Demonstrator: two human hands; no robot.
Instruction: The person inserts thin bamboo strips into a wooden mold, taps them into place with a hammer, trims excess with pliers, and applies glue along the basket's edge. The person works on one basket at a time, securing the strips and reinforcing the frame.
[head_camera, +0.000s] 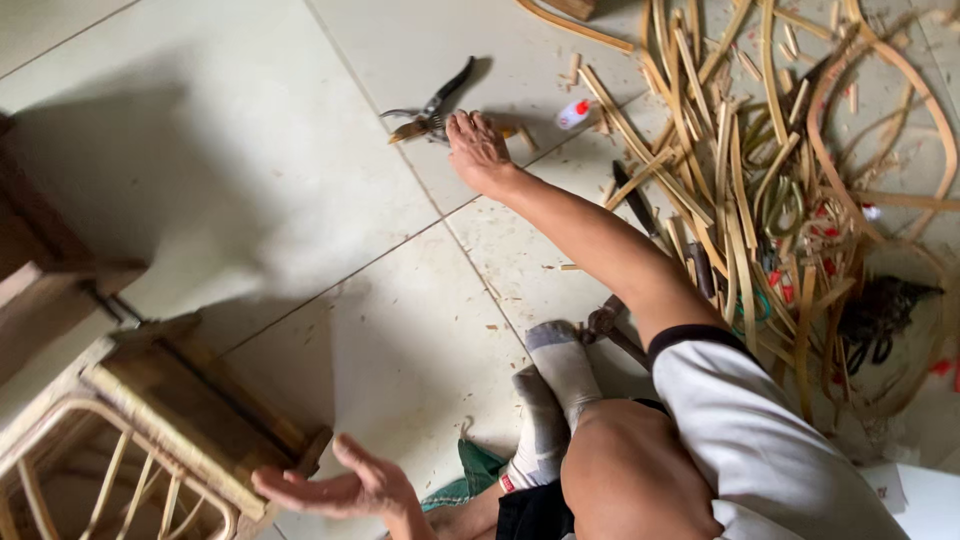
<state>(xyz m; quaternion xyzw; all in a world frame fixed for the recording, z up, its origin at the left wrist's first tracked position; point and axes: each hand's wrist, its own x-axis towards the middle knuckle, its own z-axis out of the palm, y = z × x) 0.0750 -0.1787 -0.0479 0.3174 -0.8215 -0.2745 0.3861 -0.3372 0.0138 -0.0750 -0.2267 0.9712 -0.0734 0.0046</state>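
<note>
My right hand (478, 150) reaches far out over the tiled floor. Its fingers are spread and the fingertips rest right beside a pair of pruning shears (430, 108) with black handles, without closing on them. Low down near my knee, my left hand (340, 490) is held palm up with fingers apart and nothing in it. It hovers just beside the corner of a rattan and wood furniture frame (150, 420). My socked feet (550, 400) are tucked on the floor between the two hands.
A big heap of cut rattan strips and curved canes (740, 170) covers the floor on the right, with offcuts scattered about. A small white bottle with a red cap (573, 113) lies near the shears. Dark tools (640, 205) lie by my arm. Dark wooden furniture (40, 260) stands left.
</note>
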